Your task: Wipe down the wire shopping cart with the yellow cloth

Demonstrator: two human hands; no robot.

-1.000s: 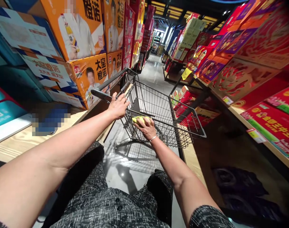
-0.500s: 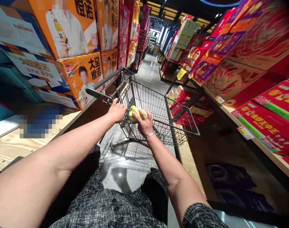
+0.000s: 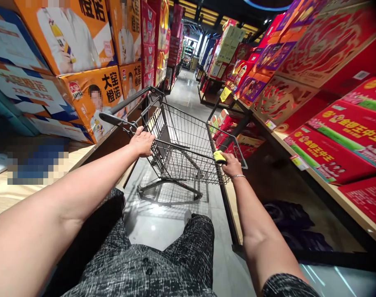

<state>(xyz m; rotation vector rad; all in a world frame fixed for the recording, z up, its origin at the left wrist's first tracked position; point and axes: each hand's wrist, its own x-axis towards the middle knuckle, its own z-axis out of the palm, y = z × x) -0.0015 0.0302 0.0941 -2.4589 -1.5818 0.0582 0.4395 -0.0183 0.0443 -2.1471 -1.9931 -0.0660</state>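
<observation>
A grey wire shopping cart (image 3: 191, 136) stands side-on across the aisle, its handle (image 3: 113, 117) at the left. My left hand (image 3: 142, 141) is closed round the near top rail of the basket, close to the handle end. Farther right along the same rail, my right hand (image 3: 232, 164) presses a folded yellow cloth (image 3: 219, 157) with a dark underside against the rail near the basket's front end. A thin bracelet circles the right wrist. No goods are visible inside the wire basket.
Orange drink cartons (image 3: 92, 101) are stacked on a wooden shelf at the left. Red boxes (image 3: 327, 156) and gold-patterned boxes (image 3: 277, 99) line the right shelf. Purple packages (image 3: 287, 216) lie low at the right. A shiny floor (image 3: 188, 88) runs down the aisle.
My right hand has moved right along the near rail with the yellow cloth, from near my left hand to the basket's front end. My left hand still holds the rail.
</observation>
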